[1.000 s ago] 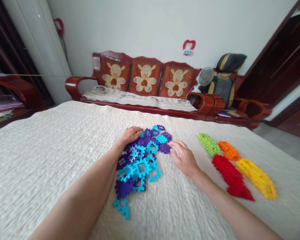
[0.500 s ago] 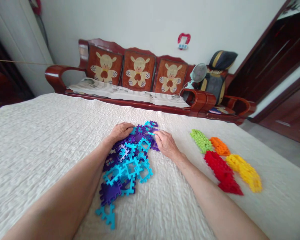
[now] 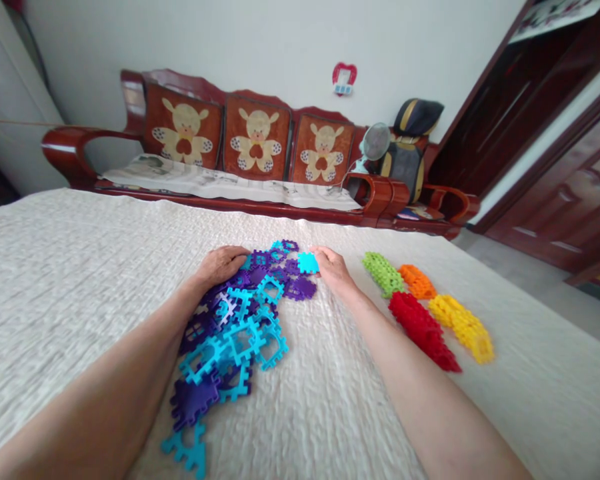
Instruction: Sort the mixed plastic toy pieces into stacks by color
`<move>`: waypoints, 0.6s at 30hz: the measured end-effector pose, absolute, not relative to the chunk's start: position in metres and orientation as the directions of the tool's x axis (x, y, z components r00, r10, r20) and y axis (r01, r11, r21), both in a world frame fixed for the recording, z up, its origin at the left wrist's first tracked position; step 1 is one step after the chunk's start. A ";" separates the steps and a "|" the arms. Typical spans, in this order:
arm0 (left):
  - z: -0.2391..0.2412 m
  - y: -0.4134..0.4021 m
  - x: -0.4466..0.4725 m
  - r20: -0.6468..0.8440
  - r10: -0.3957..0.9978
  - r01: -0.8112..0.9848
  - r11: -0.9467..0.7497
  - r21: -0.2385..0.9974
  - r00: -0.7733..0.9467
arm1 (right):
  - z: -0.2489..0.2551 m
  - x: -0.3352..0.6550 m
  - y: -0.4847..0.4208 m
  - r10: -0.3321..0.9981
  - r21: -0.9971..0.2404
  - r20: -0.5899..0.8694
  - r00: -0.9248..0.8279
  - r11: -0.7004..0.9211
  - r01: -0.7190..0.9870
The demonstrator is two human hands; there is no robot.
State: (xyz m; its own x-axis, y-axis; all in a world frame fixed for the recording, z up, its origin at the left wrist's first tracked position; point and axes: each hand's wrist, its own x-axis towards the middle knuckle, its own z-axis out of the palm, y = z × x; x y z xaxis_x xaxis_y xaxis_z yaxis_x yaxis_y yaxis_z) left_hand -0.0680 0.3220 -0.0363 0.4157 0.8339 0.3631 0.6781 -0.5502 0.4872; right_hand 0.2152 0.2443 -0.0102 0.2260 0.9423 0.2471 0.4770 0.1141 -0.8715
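Both forearms bare, stretched forward — converging toward far centre. Left hand [image 3: 221, 263] palm down, fingers curled, knuckles up. Right hand [image 3: 333, 267] palm down — fingertips pinched together, pointing left.

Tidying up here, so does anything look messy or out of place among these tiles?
Only the purple and cyan tiles lie in a loose mixed heap, while the green pile, orange pile, red pile and yellow pile are sorted by colour.
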 end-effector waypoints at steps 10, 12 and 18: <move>-0.037 0.325 -0.068 0.318 0.855 0.697 -0.519 0.495 0.410 | -0.008 0.247 0.236 0.917 -0.318 0.308 0.254 -0.153 0.936; -0.039 0.327 -0.069 0.348 0.837 0.687 -0.546 0.479 0.423 | -0.006 0.243 0.232 0.920 -0.304 0.248 0.302 -0.222 0.926; -0.043 0.329 -0.070 0.393 0.811 0.676 -0.581 0.454 0.433 | -0.001 0.231 0.224 0.932 -0.242 0.157 0.327 -0.285 0.928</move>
